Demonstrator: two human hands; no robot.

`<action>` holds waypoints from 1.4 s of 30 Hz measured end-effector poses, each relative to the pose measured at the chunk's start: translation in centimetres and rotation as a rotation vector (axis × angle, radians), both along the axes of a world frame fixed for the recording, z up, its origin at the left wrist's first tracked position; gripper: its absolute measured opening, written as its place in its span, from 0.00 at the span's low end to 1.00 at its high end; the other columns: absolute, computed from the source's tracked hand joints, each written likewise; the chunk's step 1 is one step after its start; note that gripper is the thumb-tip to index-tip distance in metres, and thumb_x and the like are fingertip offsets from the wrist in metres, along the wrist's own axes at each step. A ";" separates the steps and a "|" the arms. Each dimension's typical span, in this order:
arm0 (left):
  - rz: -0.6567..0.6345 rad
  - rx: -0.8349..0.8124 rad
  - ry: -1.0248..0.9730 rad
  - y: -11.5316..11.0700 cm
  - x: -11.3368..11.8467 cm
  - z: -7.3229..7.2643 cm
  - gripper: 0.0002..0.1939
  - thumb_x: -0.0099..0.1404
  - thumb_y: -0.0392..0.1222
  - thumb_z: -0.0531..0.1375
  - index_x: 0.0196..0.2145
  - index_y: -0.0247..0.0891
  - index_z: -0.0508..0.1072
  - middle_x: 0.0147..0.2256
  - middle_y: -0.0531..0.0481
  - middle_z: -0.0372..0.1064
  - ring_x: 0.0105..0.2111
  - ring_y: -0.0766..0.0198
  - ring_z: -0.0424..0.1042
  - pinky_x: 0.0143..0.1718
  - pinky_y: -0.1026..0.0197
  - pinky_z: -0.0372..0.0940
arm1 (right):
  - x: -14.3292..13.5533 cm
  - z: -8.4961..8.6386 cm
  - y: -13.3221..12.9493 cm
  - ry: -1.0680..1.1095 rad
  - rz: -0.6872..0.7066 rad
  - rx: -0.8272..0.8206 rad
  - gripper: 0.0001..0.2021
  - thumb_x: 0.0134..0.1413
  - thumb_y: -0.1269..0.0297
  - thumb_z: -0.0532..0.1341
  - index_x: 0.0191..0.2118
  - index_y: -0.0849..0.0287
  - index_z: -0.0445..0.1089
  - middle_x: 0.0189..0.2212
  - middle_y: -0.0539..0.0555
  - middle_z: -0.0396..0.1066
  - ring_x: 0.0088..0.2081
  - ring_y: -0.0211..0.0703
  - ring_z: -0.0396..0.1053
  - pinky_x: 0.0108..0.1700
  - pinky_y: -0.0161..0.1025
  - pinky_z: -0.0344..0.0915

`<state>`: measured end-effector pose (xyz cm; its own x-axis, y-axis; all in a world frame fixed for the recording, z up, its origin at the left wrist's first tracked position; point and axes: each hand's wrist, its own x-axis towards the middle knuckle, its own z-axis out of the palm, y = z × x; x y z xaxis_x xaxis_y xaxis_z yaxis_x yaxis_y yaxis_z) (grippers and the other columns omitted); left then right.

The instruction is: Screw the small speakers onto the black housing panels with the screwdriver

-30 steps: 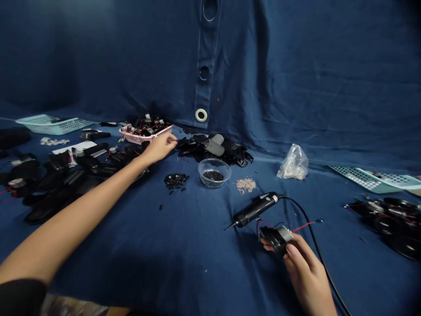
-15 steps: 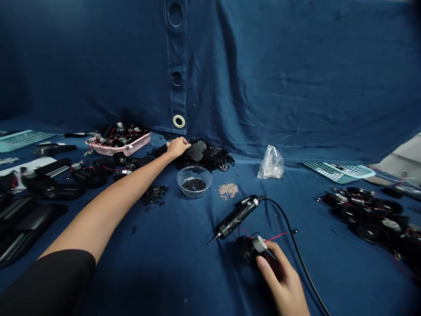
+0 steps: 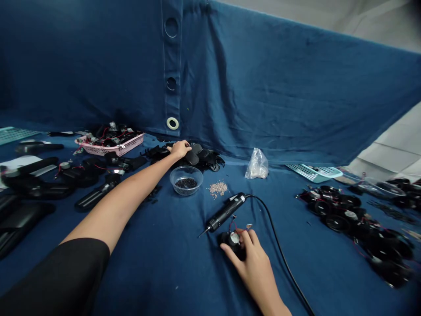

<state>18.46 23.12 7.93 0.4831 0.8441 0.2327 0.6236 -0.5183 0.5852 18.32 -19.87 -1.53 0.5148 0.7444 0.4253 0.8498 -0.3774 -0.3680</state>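
My left arm stretches forward to a pile of black plastic parts (image 3: 210, 160) at the foot of the curtain. My left hand (image 3: 179, 149) is there with fingers curled at a flat, rounded black plastic part (image 3: 193, 155); its fingertips are partly hidden. Nearer to me, my right hand (image 3: 251, 259) holds a small motor (image 3: 234, 238) in a black round housing, thumb on one side and fingers on the other. Thin red wires rise from the motor. Just beyond it lies a black electric screwdriver (image 3: 225, 213), its bit pointing to the lower left.
A clear bowl (image 3: 186, 186) of small black screws stands beside a heap of silvery screws (image 3: 218, 188). Behind are a plastic bag (image 3: 257, 164) and a pink basket (image 3: 113, 147) of motors. Black housings (image 3: 42, 184) lie left, motor assemblies (image 3: 342, 210) right. The screwdriver's cable (image 3: 279, 245) curves toward me.
The view has shifted to the right. My right hand has closed further around the motor and its housing. My left hand remains at the pile, where the flat black parts have shifted.
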 end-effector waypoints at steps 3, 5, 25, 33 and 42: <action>-0.042 0.055 -0.063 -0.8 -0.3 0.3 0.11 0.62 0.47 0.60 0.40 0.41 0.74 0.44 0.46 0.71 0.50 0.52 0.66 0.55 0.44 0.50 | -0.1 0.3 0.0 0.048 0.076 -0.103 0.28 0.51 0.41 0.60 0.51 0.56 0.63 0.41 0.57 0.66 0.39 0.48 0.72 0.40 0.46 0.73; -0.087 0.095 -0.110 -1.5 -0.8 0.8 0.09 0.63 0.46 0.59 0.39 0.41 0.73 0.43 0.48 0.72 0.48 0.54 0.67 0.53 0.48 0.51 | 0.0 1.1 -0.3 0.089 0.153 -0.148 0.30 0.53 0.44 0.60 0.57 0.54 0.60 0.47 0.59 0.64 0.46 0.48 0.70 0.47 0.46 0.71; -0.392 1.074 0.415 -19.8 -23.0 -1.2 0.09 0.69 0.34 0.51 0.42 0.38 0.71 0.32 0.50 0.69 0.33 0.61 0.68 0.39 0.56 0.57 | -0.9 5.8 2.2 -0.011 0.508 -0.259 0.22 0.58 0.49 0.59 0.55 0.53 0.63 0.42 0.56 0.67 0.46 0.50 0.63 0.47 0.47 0.64; -0.357 0.887 0.659 -26.8 -24.3 -6.5 0.22 0.66 0.27 0.49 0.57 0.32 0.65 0.42 0.41 0.69 0.39 0.53 0.67 0.39 0.51 0.59 | 0.6 5.6 2.3 0.432 0.469 -0.309 0.16 0.58 0.48 0.58 0.46 0.53 0.61 0.31 0.48 0.63 0.32 0.39 0.61 0.38 0.37 0.60; -0.683 0.263 0.460 -24.3 -27.0 -2.1 0.33 0.68 0.53 0.53 0.66 0.42 0.50 0.60 0.44 0.58 0.58 0.56 0.59 0.57 0.55 0.56 | -0.1 4.8 3.4 0.541 0.460 -0.161 0.17 0.64 0.49 0.50 0.32 0.58 0.60 0.28 0.48 0.66 0.31 0.38 0.62 0.37 0.37 0.59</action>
<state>-8.57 -1.15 5.83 0.9591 0.2807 0.0364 0.2717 -0.9490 0.1598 18.22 -16.51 3.25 0.2417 0.9681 0.0665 0.6500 -0.1106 -0.7519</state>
